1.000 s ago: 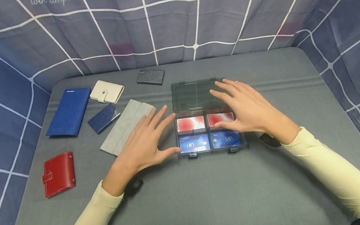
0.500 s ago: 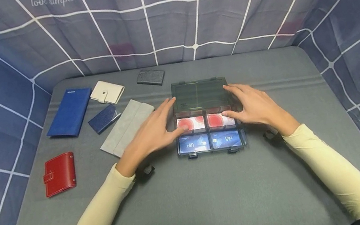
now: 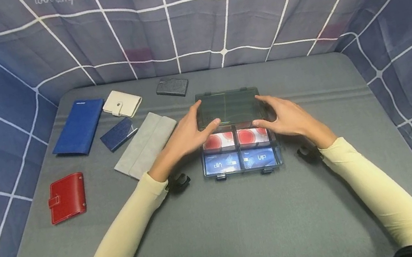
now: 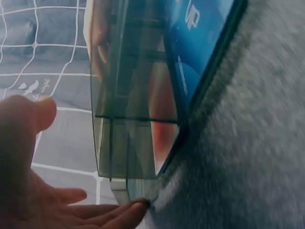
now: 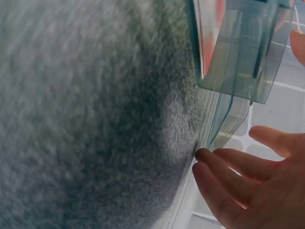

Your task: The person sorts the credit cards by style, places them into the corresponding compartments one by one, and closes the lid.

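Note:
A clear dark plastic box (image 3: pixel 243 171) with several compartments lies opened flat, its smoky lid (image 3: pixel 229 107) folded back onto the table. Red-and-white cards (image 3: pixel 253 136) fill the two rear compartments, and blue cards marked VIP (image 3: pixel 222 164) the two front ones. My left hand (image 3: pixel 189 132) is spread at the lid's left edge, fingertips low beside it and thumb over the hinge side. On the other side, my right hand (image 3: pixel 290 117) has its fingertips at the lid's right edge and its thumb over the rear right compartment. In the right wrist view, the fingers (image 5: pixel 228 176) reach toward the lid's edge.
Left of the box lies a grey folder (image 3: pixel 144 145). Beyond it are a navy card case (image 3: pixel 118 135), a cream snap wallet (image 3: pixel 122 104), a blue folder (image 3: pixel 79 128) and a red wallet (image 3: pixel 67 198). A black case (image 3: pixel 172 87) lies at the back; gridded curtains (image 3: pixel 196 24) surround the table.
My left hand has moved right and forward to the lid's left edge. My right hand has shifted slightly right, from over the lid and cards to the lid's right edge. The box stays put.

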Action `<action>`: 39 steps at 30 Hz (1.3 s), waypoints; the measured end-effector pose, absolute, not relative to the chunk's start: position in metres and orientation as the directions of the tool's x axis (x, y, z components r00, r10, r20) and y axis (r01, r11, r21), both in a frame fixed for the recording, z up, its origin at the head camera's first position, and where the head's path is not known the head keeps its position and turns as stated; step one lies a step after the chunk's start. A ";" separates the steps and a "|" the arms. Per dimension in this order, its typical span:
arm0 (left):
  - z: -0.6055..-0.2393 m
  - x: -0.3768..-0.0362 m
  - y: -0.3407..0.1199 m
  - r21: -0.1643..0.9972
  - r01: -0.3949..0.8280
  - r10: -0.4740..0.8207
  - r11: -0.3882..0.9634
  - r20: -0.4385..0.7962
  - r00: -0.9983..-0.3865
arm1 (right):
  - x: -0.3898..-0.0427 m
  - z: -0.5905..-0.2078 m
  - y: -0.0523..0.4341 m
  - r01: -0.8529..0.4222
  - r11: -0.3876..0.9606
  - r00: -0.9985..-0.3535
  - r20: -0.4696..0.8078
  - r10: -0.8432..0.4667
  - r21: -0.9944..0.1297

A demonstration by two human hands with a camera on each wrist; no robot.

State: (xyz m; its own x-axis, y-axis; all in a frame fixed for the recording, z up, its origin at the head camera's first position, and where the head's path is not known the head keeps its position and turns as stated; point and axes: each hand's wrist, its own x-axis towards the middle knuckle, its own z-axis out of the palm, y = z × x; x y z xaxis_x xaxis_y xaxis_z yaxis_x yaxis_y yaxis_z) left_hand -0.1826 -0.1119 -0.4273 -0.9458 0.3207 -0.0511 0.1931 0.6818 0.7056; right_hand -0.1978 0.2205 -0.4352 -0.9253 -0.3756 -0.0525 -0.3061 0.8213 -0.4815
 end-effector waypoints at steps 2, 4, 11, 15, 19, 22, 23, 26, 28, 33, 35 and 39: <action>-0.428 -0.184 -0.111 0.740 0.175 0.308 0.649 -0.046 -0.950 | -0.197 -0.436 0.222 -0.285 0.796 -0.929 -0.050 -0.366 -0.535; -0.428 -0.185 -0.111 0.775 0.157 0.300 0.612 -0.045 -0.953 | -0.196 -0.436 0.223 -0.261 0.759 -0.936 -0.036 -0.350 -0.596; -0.425 -0.180 -0.113 0.887 0.111 0.254 0.448 -0.008 -0.967 | -0.186 -0.431 0.225 -0.214 0.561 -0.958 0.060 -0.279 -0.800; -0.424 -0.176 -0.114 0.932 0.107 0.225 0.346 0.028 -0.974 | -0.180 -0.428 0.225 -0.211 0.423 -0.961 0.109 -0.253 -0.881; -0.422 -0.173 -0.116 0.948 0.136 0.202 0.288 0.079 -0.976 | -0.173 -0.425 0.224 -0.205 0.283 -0.969 0.153 -0.196 -0.937; -0.420 -0.172 -0.118 0.952 0.164 0.203 0.259 0.113 -0.973 | -0.168 -0.423 0.225 -0.217 0.200 -0.970 0.188 -0.155 -0.955; -0.420 -0.171 -0.119 0.954 0.173 0.205 0.246 0.123 -0.971 | -0.167 -0.422 0.225 -0.226 0.180 -0.968 0.201 -0.147 -0.957; -0.416 -0.167 -0.121 0.956 0.202 0.213 0.212 0.156 -0.965 | -0.164 -0.420 0.228 -0.272 0.137 -0.958 0.255 -0.132 -0.952; -0.415 -0.164 -0.123 0.958 0.218 0.217 0.187 0.176 -0.960 | -0.162 -0.420 0.230 -0.310 0.142 -0.947 0.293 -0.133 -0.940; -0.417 -0.158 -0.126 0.957 0.255 0.217 0.138 0.222 -0.951 | -0.158 -0.420 0.235 -0.356 0.139 -0.931 0.339 -0.132 -0.924; -0.417 -0.156 -0.128 0.956 0.265 0.218 0.128 0.234 -0.947 | -0.155 -0.421 0.237 -0.363 0.122 -0.928 0.347 -0.136 -0.924; -0.417 -0.150 -0.132 0.943 0.299 0.240 0.149 0.258 -0.936 | -0.148 -0.422 0.243 -0.413 0.218 -0.908 0.383 -0.171 -0.884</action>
